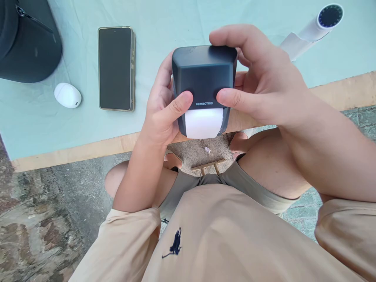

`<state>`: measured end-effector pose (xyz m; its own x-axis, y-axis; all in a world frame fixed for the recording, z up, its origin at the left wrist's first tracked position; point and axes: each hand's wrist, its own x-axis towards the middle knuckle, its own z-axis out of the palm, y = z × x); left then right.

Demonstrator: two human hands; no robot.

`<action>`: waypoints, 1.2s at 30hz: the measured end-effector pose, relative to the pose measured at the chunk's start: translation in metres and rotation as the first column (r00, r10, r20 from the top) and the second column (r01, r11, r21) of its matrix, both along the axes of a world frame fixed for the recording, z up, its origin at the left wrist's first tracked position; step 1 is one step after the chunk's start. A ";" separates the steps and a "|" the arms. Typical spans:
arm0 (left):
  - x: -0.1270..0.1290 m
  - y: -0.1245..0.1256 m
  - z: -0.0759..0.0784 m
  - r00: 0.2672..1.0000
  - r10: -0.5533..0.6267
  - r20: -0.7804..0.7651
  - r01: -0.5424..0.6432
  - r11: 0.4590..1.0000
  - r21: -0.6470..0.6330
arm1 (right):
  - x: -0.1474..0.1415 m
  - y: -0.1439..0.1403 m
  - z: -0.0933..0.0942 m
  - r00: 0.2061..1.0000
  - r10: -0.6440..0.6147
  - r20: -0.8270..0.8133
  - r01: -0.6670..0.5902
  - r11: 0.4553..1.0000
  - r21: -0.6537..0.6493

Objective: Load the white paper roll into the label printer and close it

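1. Printer (205, 80), dark and boxy, with smooth faces and a rounded upper edge that catches a dull shine; its sides slant inward toward the bottom.
2. Small pale letters reading "NIIMBOT" sit low on its front, followed by marks too small to read.
3. White paper (203, 123) shows below that front, curved at the bottom, its right edge ragged.
4. The printer is held up between both hands, over the near edge of the table (73, 149).
5. The left hand (161, 103) grips its left side, thumb on the front.
6. The right hand (264, 74) grips its right side, thumb on the front and a finger across the top.
7. A dark phone (115, 68) lies on the table left of the printer, near a white case (67, 95).
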<state>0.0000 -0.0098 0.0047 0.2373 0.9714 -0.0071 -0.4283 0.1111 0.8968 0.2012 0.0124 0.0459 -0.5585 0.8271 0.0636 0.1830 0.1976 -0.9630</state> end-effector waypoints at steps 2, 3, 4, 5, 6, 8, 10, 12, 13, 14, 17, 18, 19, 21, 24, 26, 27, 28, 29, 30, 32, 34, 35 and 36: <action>-0.001 0.000 -0.001 1.000 -0.005 0.008 0.005 1.000 -0.003 | 0.000 -0.001 0.001 1.000 -0.002 0.015 0.002 1.000 0.029; -0.001 0.000 -0.001 1.000 -0.009 0.008 0.009 1.000 -0.007 | 0.000 -0.001 0.001 1.000 -0.001 0.028 0.000 0.999 0.039; -0.001 0.000 -0.001 1.000 -0.012 0.005 0.012 1.000 -0.008 | 0.000 -0.001 0.000 0.999 0.000 0.037 -0.001 0.999 0.042; 0.000 0.000 0.000 1.000 -0.010 0.002 0.010 1.000 -0.004 | 0.000 -0.001 -0.001 0.999 0.001 0.045 -0.003 0.999 0.040; 0.001 0.000 0.000 1.000 -0.011 0.004 0.011 1.000 0.002 | 0.000 0.000 -0.003 0.999 0.002 0.050 -0.004 0.999 0.038; 0.003 0.000 0.002 1.000 -0.001 0.023 0.001 1.000 0.006 | 0.000 0.001 -0.008 0.998 -0.013 0.065 0.009 0.998 0.067; 0.004 0.000 0.004 0.998 0.019 0.058 -0.018 1.000 -0.012 | 0.000 0.002 -0.012 0.991 -0.085 0.107 0.062 0.978 0.198; 0.004 0.001 0.005 0.995 0.048 0.088 -0.044 0.998 -0.049 | 0.001 0.003 -0.013 0.977 -0.153 0.150 0.095 0.936 0.340; 0.003 0.001 0.005 0.993 0.064 0.096 -0.057 0.996 -0.069 | 0.001 0.003 -0.014 0.972 -0.165 0.165 0.093 0.923 0.374; 0.003 0.002 0.004 0.992 0.076 0.099 -0.067 0.994 -0.090 | 0.001 0.003 -0.014 0.971 -0.161 0.179 0.083 0.921 0.380; 0.000 0.005 0.003 0.995 0.080 0.055 -0.071 0.987 -0.147 | 0.001 0.003 -0.015 0.975 -0.129 0.182 0.068 0.949 0.308; 0.000 0.005 0.003 0.997 0.075 0.036 -0.068 0.984 -0.163 | 0.001 0.003 -0.016 0.977 -0.129 0.172 0.076 0.956 0.283; -0.001 0.005 0.003 0.998 0.063 0.022 -0.058 0.983 -0.175 | 0.001 0.004 -0.017 0.978 -0.126 0.164 0.080 0.961 0.264; -0.001 0.005 0.003 0.999 0.031 0.016 -0.028 0.981 -0.191 | 0.001 0.005 -0.020 0.978 -0.115 0.174 0.070 0.967 0.243; -0.001 0.005 0.005 0.999 -0.012 0.039 0.020 0.981 -0.195 | 0.000 0.006 -0.023 0.963 -0.089 0.253 0.014 0.959 0.283; -0.002 0.006 0.007 0.997 -0.056 0.059 0.066 0.980 -0.185 | 0.000 0.005 -0.022 0.957 -0.094 0.274 -0.004 0.942 0.337; -0.003 0.007 0.007 0.995 -0.068 0.068 0.079 0.981 -0.178 | 0.000 0.004 -0.021 0.957 -0.104 0.272 -0.003 0.931 0.366; -0.003 0.007 0.008 0.995 -0.073 0.074 0.085 0.981 -0.175 | 0.000 0.003 -0.019 0.956 -0.113 0.270 -0.001 0.921 0.389; -0.003 0.007 0.008 0.994 -0.076 0.079 0.089 0.981 -0.174 | 0.000 0.002 -0.017 0.956 -0.120 0.266 0.003 0.915 0.403; -0.003 0.008 0.008 0.994 -0.069 0.086 0.083 0.981 -0.173 | 0.001 0.001 -0.016 0.956 -0.120 0.267 0.001 0.912 0.409; -0.004 0.008 0.008 0.994 -0.057 0.097 0.074 0.981 -0.177 | 0.002 -0.001 -0.014 0.957 -0.114 0.266 -0.010 0.905 0.424; -0.004 0.008 0.008 0.994 -0.041 0.104 0.061 0.979 -0.195 | 0.003 -0.001 -0.014 0.959 -0.114 0.258 -0.014 0.894 0.448; -0.004 0.008 0.008 0.994 -0.028 0.108 0.050 0.976 -0.210 | 0.004 -0.001 -0.014 0.960 -0.112 0.257 -0.018 0.890 0.456; -0.005 0.008 0.008 0.993 -0.017 0.114 0.042 0.974 -0.223 | 0.005 -0.001 -0.014 0.959 -0.109 0.260 -0.024 0.887 0.461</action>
